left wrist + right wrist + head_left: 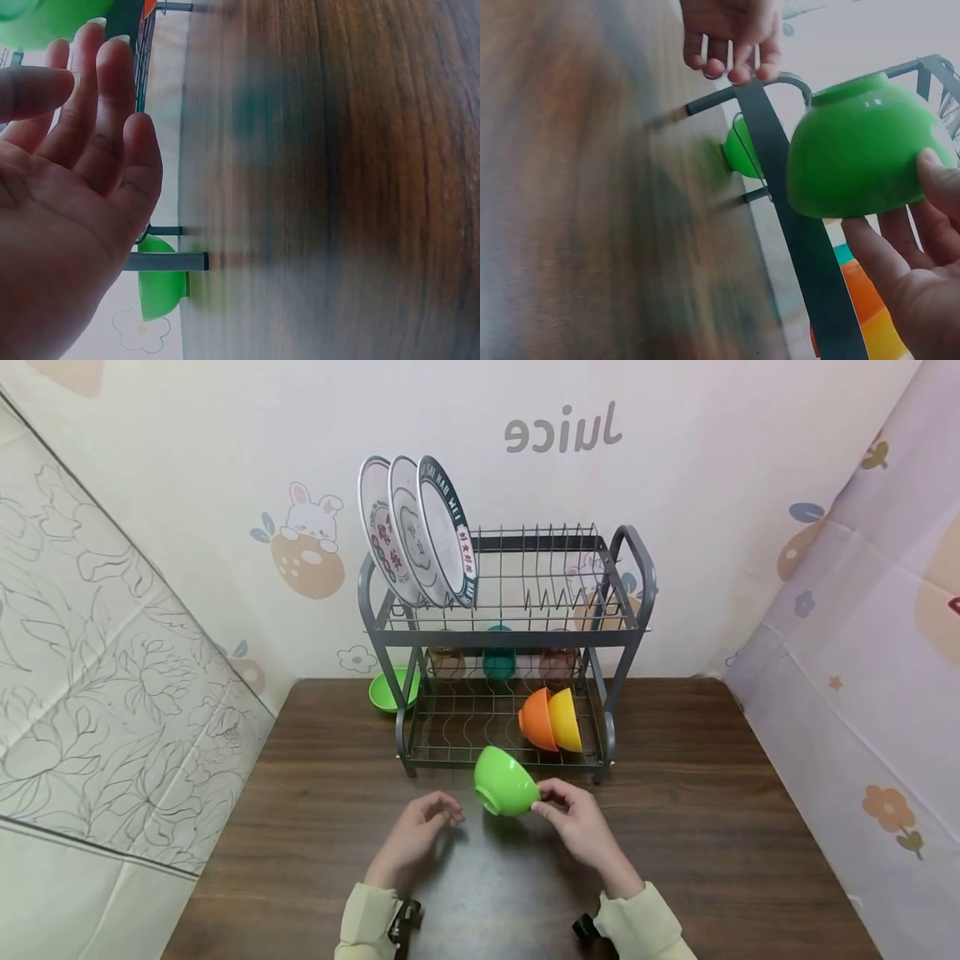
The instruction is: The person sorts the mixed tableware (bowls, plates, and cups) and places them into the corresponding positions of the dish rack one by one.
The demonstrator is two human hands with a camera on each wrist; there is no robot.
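My right hand (581, 827) pinches the rim of a green bowl (506, 782) between thumb and fingers, holding it tilted in front of the dish rack. In the right wrist view the bowl (866, 154) has its foot upward, with the thumb on its outer wall. My left hand (420, 831) is left of the bowl, apart from it, fingers loosely bent and holding nothing. The left wrist view shows its palm and relaxed fingers (112, 97). On the rack's lower tier, an orange bowl (537, 720) and a yellow bowl (566, 720) lean together on their sides.
The two-tier dark metal dish rack (510, 637) stands at the table's back. Three plates (447, 531) stand upright at its upper left. Behind the lower tier are a teal cup (498, 664) and two brownish cups. Another green bowl (386, 692) sits by the rack's left leg on the wooden table (712, 827).
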